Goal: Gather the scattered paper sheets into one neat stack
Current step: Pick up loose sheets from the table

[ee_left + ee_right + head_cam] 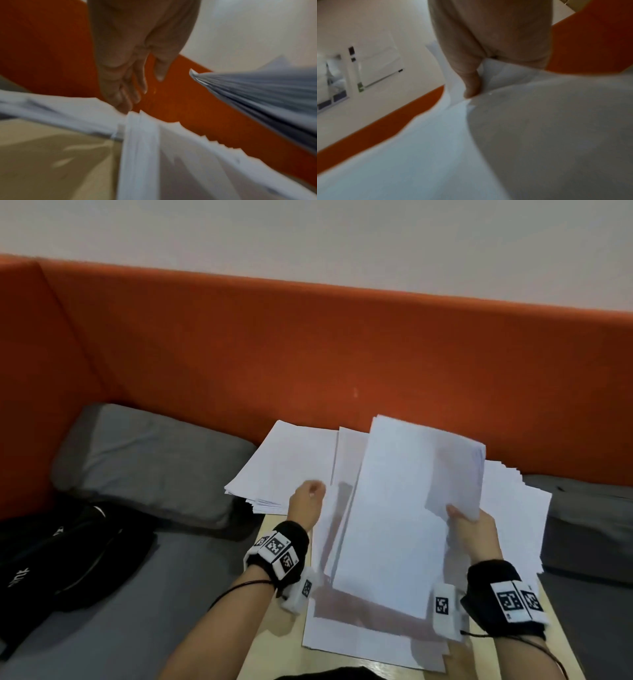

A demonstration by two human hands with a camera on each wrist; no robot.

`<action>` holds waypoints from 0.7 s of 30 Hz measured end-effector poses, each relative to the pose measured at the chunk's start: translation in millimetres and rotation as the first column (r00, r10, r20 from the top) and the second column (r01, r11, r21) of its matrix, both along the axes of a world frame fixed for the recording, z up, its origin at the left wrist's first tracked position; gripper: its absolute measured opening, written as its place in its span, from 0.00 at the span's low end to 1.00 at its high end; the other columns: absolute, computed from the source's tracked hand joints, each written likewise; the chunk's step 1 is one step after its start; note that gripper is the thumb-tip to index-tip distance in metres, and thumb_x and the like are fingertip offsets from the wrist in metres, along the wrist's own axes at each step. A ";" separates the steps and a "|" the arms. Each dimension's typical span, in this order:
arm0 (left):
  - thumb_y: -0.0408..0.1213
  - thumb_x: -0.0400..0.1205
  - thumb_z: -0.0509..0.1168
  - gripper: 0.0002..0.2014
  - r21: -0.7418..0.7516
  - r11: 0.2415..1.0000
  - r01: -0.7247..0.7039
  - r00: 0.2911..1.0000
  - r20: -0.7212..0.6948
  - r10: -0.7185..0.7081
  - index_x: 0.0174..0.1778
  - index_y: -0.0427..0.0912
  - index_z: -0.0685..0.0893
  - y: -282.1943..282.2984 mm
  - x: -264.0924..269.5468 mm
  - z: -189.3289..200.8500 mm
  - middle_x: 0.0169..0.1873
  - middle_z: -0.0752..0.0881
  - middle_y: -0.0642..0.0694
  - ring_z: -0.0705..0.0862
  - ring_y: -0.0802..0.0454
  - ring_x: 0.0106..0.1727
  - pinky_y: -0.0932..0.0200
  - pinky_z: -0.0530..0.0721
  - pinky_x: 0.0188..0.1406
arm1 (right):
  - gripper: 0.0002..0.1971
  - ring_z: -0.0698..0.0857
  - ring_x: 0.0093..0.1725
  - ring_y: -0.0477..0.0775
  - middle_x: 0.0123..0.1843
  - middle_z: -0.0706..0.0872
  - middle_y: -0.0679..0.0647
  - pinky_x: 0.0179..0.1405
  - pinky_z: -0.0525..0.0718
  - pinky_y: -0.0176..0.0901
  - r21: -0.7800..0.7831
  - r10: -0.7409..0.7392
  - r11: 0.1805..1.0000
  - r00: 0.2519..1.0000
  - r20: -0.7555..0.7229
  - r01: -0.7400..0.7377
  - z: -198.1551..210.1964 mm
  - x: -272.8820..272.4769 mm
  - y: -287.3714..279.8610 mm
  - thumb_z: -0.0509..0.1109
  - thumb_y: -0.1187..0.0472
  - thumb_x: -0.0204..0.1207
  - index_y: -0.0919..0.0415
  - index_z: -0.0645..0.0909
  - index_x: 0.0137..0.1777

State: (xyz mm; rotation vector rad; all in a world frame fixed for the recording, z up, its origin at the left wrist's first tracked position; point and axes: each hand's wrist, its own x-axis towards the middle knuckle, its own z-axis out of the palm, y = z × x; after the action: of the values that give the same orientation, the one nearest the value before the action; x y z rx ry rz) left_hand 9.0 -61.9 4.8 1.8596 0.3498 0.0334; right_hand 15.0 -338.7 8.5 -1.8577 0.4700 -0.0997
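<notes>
White paper sheets lie fanned over a small wooden table (278, 630). One pile (284, 463) sits at the far left, another (513, 508) at the right, and flat sheets (359, 635) lie near me. My right hand (469, 525) pinches a lifted, tilted sheaf of sheets (404, 508) at its right edge, thumb on top (474, 79). The sheaf's fanned edge (265, 92) shows in the left wrist view. My left hand (306, 498) hovers beside the left pile, fingers (126, 94) loosely curled downward with their tips at the paper's edge, holding nothing.
An orange sofa back (308, 354) rises directly behind the table. A grey cushion (144, 460) and a black bag (61, 553) lie to the left. Another grey cushion (589, 525) sits on the right.
</notes>
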 end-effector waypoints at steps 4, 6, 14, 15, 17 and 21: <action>0.33 0.83 0.60 0.17 0.159 0.977 0.144 0.933 -0.351 -0.080 0.65 0.28 0.73 -2.4 -9.8 -49.6 0.65 0.77 0.33 0.77 0.36 0.66 0.49 0.77 0.65 | 0.14 0.82 0.47 0.65 0.47 0.84 0.70 0.45 0.73 0.48 -0.178 0.046 0.980 0.972 -0.232 -0.089 -36.2 -8.3 -9.5 0.67 0.61 0.78 0.73 0.80 0.56; 0.30 0.80 0.60 0.16 0.150 0.982 0.112 0.937 -0.344 -0.055 0.64 0.29 0.74 -5.4 -11.2 -56.8 0.62 0.80 0.33 0.80 0.36 0.62 0.48 0.81 0.62 | 0.16 0.83 0.52 0.67 0.54 0.85 0.72 0.48 0.73 0.48 -0.225 0.080 0.961 0.940 -0.333 -0.162 -50.5 -14.3 -3.7 0.67 0.62 0.78 0.74 0.79 0.60; 0.22 0.80 0.58 0.13 0.105 0.993 -0.053 0.998 -0.023 0.056 0.59 0.31 0.82 -5.4 -7.3 -43.0 0.48 0.85 0.36 0.80 0.48 0.45 0.63 0.78 0.41 | 0.18 0.82 0.60 0.67 0.60 0.84 0.70 0.50 0.72 0.44 -0.209 0.080 0.958 0.883 -0.463 -0.197 -74.8 -21.9 4.6 0.68 0.62 0.78 0.74 0.77 0.63; 0.23 0.81 0.57 0.12 0.046 0.996 -0.078 0.997 -0.010 0.078 0.57 0.32 0.82 -5.8 -7.7 -42.4 0.46 0.84 0.36 0.80 0.48 0.43 0.61 0.79 0.40 | 0.18 0.82 0.59 0.66 0.60 0.84 0.70 0.50 0.72 0.45 -0.204 0.080 0.959 0.882 -0.465 -0.195 -74.8 -21.7 4.2 0.68 0.62 0.78 0.74 0.78 0.63; 0.24 0.82 0.57 0.10 -0.082 0.991 -0.108 0.994 -0.018 0.107 0.53 0.34 0.82 -6.3 -7.6 -43.9 0.44 0.84 0.37 0.82 0.45 0.41 0.53 0.83 0.43 | 0.18 0.82 0.55 0.64 0.59 0.84 0.70 0.50 0.72 0.45 -0.202 0.084 0.959 0.884 -0.460 -0.197 -74.4 -21.9 4.4 0.68 0.62 0.78 0.74 0.78 0.62; 0.30 0.82 0.63 0.04 -0.196 0.972 -0.130 0.991 -0.061 0.120 0.50 0.37 0.82 -5.6 -9.5 -50.1 0.43 0.84 0.37 0.83 0.43 0.39 0.48 0.85 0.45 | 0.17 0.78 0.50 0.60 0.57 0.83 0.69 0.50 0.71 0.45 -0.196 0.093 0.959 0.882 -0.462 -0.204 -74.6 -22.4 4.1 0.67 0.62 0.78 0.75 0.78 0.62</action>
State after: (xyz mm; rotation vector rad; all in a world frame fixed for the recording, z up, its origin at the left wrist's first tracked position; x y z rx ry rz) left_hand -0.5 -67.4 -45.2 1.6399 0.4872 0.0373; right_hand -7.4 -334.6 -66.1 -2.1545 0.6514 0.4069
